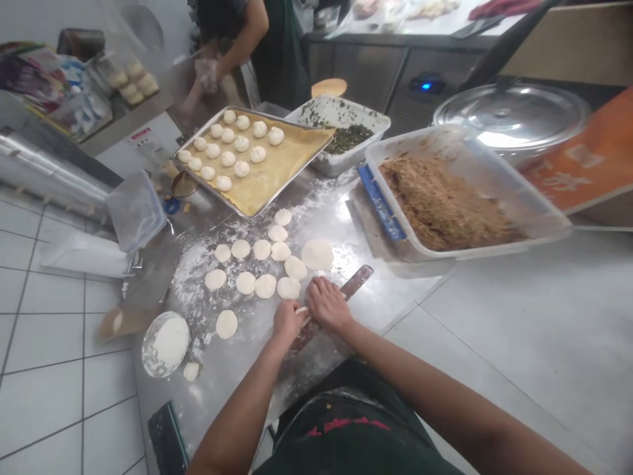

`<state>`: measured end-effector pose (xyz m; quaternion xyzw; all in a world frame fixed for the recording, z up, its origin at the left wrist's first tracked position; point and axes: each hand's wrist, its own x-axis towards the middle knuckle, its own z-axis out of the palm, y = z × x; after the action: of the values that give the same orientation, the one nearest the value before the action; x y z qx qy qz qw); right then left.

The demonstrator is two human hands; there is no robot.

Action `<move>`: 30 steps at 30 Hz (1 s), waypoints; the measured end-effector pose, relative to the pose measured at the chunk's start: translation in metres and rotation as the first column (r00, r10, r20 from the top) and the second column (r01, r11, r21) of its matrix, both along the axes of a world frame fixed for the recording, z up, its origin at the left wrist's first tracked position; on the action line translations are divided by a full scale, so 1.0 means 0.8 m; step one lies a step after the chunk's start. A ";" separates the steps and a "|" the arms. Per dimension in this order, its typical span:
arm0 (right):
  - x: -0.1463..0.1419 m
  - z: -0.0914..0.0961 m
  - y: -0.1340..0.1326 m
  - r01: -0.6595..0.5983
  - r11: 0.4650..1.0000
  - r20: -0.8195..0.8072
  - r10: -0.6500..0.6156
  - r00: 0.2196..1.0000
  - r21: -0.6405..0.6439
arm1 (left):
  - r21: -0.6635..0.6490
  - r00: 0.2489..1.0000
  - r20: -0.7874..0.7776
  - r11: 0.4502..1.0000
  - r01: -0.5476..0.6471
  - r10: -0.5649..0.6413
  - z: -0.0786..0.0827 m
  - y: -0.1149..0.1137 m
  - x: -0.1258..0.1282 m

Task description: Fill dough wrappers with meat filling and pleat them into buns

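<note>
Hands: near the centre of the frame, the left hand [288, 321] has its fingers curled beside a pale strip [301, 310], and the right hand [328, 303] lies with bent fingers over a brown bar [359, 280]. Whether either hand grips, I cannot tell; the fingers hide it.
Dough rounds: thirteen flat, separate discs, such as this dough round [227, 324], lie centre and left of centre on the floured metal table [232, 379], a few touching or overlapping.
Tray: upper centre; sixteen shaped buns [241, 143] sit on the paper-lined tray [250, 214], its right part bare.
Fillings: chopped green filling [353, 137] at upper centre, brown filling [445, 198] at upper right, both in tubs.
Flour: a bowl [153, 366] at lower left, beside a small pale lump [191, 371].
Progress: seemingly midway; the tray's buns look finished, while the discs appear rolled but await filling and closing.
</note>
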<state>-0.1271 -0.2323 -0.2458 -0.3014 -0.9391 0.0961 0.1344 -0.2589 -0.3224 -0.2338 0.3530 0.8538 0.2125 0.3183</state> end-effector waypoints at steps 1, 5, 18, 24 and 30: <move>0.009 -0.004 -0.004 -0.004 1.000 -0.012 0.004 1.000 0.018 | -0.004 1.000 -0.006 1.000 -0.009 0.009 0.000 -0.005 -0.003; 0.035 -0.016 -0.021 -0.042 0.998 0.016 0.041 0.999 0.042 | -0.053 0.999 0.017 0.998 -0.034 0.035 -0.001 -0.026 -0.006; 0.014 -0.015 -0.032 0.029 0.998 -0.010 -0.029 1.000 0.050 | -0.101 0.997 -0.022 0.992 0.072 -0.075 0.010 -0.036 -0.008; 0.005 -0.017 -0.033 -0.012 0.999 -0.002 0.012 1.000 0.046 | -0.127 0.998 -0.064 0.992 0.021 -0.030 0.012 -0.038 -0.012; -0.007 -0.018 -0.032 0.108 0.994 -0.012 -0.108 0.994 0.029 | -0.117 0.998 -0.047 0.992 0.044 -0.050 0.011 -0.042 -0.010</move>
<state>-0.1327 -0.2581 -0.2605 -0.3492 -0.9220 0.0764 0.1487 -0.2668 -0.3562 -0.2251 0.3589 0.8638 0.1462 0.3219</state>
